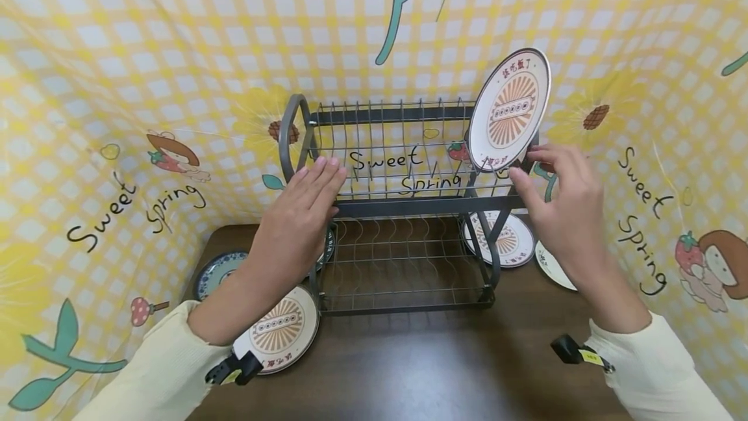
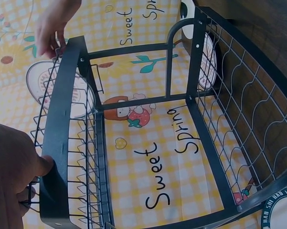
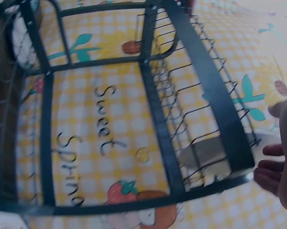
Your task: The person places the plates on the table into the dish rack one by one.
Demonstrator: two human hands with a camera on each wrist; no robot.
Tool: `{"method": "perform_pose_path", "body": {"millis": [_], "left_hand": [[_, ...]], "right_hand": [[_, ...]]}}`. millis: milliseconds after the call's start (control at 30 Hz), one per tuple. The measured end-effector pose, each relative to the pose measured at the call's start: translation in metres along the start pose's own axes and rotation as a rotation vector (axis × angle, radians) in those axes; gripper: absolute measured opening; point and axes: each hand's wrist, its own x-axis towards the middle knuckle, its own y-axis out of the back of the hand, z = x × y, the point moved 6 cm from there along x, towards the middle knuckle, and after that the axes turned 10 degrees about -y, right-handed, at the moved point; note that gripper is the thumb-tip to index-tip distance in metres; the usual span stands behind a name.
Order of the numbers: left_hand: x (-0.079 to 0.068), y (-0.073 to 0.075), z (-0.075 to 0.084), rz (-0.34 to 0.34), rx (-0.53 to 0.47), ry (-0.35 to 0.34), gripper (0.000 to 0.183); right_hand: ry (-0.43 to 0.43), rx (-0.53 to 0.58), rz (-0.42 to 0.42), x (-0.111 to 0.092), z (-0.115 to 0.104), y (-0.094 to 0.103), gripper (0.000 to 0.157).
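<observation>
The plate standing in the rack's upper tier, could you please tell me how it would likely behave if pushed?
The plate is probably stiff, since its rim shows no sagging. It may tip if pushed, as it leans on edge and rises well above the rack. Its smooth-looking printed face suggests it could be slippery.
</observation>
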Motion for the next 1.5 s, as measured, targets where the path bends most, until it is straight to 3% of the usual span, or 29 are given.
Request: {"method": "perform_pose_path", "body": {"millis": [333,567,800,1033,1233,1300,1400,1500], "left_hand": [[0.000,-0.001,0.001,0.005,0.001,-0.003,0.054],[0.001,0.000,0.001,0.015,0.006,-0.002,0.054],[0.000,0.005,0.000,0.018,-0.005,0.007,0.060],[-0.018,0.020,-0.001,0.191,-0.006,0.039,0.057],[-0.048,0.018,-0.006,0.291,-0.016,0.133,0.049],[-0.060,0.017,-0.010,0.293,-0.017,0.189,0.045],[-0.083,0.013,-0.019,0.218,-0.036,0.322,0.040],[-0.110,0.003,-0.026,0.044,-0.096,0.480,0.035]], "right_hand": [[0.280,-0.042,-0.113,-0.021,0.019,-0.003,0.071],[0.408,0.013,-0.105,-0.024,0.019,-0.004,0.050],[0.383,0.033,-0.070,-0.026,0.024,-0.005,0.027],[0.343,0.033,-0.054,-0.024,0.023,-0.004,0.035],[0.324,-0.002,-0.048,-0.024,0.024,-0.002,0.034],[0.323,-0.001,-0.047,-0.025,0.024,-0.001,0.034],[0.326,0.008,-0.043,-0.026,0.024,-0.003,0.034],[0.327,0.018,-0.040,-0.026,0.024,-0.005,0.034]]}}
